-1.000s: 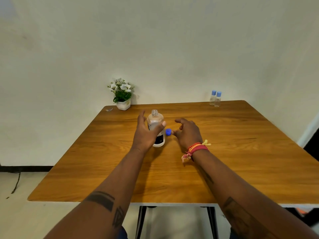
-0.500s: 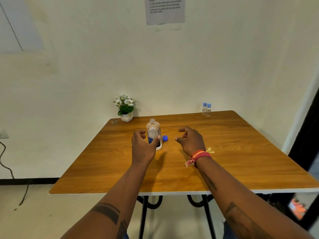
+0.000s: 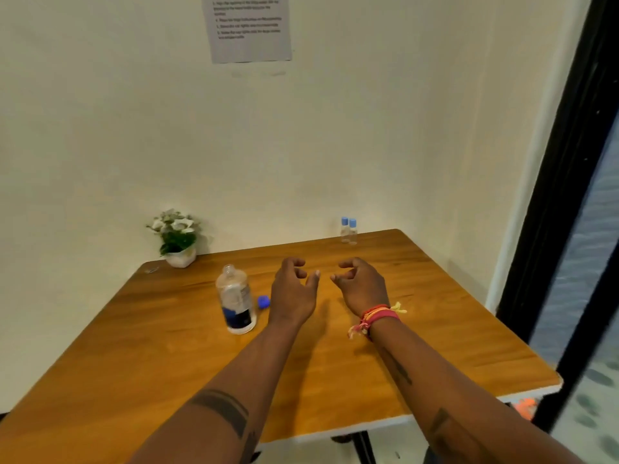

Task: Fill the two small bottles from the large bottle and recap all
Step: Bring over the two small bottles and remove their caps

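The large clear bottle [image 3: 235,299] with a dark label stands uncapped on the wooden table [image 3: 435,346], left of centre. Its blue cap [image 3: 263,301] lies on the table just to its right. Two small bottles [image 3: 348,230] with light-blue caps stand side by side at the far edge near the wall. My left hand [image 3: 294,289] hovers right of the cap, fingers curled and apart, holding nothing. My right hand [image 3: 360,286], with red and yellow wristbands, hovers beside it, also empty and loosely open.
A small white pot with flowers [image 3: 177,239] stands at the table's far left corner by the wall. A printed sheet [image 3: 249,26] hangs on the wall above. A dark door frame [image 3: 569,182] rises at the right.
My left hand has let go of the large bottle and moved right, away from it. Both hands have shifted toward the far side. The view has swung up and to the right.
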Motion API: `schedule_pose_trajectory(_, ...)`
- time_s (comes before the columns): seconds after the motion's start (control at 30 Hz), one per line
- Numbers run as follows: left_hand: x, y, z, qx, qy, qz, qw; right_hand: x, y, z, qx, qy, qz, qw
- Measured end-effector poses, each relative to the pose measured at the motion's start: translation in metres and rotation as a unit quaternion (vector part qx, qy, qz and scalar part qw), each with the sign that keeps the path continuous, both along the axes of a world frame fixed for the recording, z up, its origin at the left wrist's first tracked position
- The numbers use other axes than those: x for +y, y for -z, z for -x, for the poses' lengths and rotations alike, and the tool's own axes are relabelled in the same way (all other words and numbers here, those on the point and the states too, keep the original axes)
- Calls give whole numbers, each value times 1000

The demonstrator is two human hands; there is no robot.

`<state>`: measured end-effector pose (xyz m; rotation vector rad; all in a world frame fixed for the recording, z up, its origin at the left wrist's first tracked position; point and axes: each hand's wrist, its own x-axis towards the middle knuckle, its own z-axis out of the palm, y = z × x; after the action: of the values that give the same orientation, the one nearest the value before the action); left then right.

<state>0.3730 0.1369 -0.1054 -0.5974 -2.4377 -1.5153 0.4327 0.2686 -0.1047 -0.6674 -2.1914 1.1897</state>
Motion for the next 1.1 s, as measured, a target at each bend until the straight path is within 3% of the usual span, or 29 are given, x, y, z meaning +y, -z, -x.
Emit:
schedule_pose_trajectory(0.27,123,13,104,-77,13,-21,997,108,16,96,-10,61,82,995)
schedule_pose_trajectory(0.43,198,28,180,-63,21,4,998,165,30,173,-47,69,44,995)
schedule_pose_trajectory(0.63,241,53,253,-113,43,28,992,205,55,234,-100,80,-3,992)
schedule_pose_trajectory(0.8,254,66,263,-61,114,51,990,217,58,253,-113,32,-31,993)
schedule_pose_trajectory(0.9,251,58,255,-56,96,39,993,209,52,246,-114,27,-72,991)
schedule_pose_trajectory(1.0,227,44,226,-65,84,-2,994,187,44,216,-63,28,-45,997)
schedule_pose_trajectory(1.1,174,34,183,-53,92,13,994,145,36,164,-38,14,-14,999)
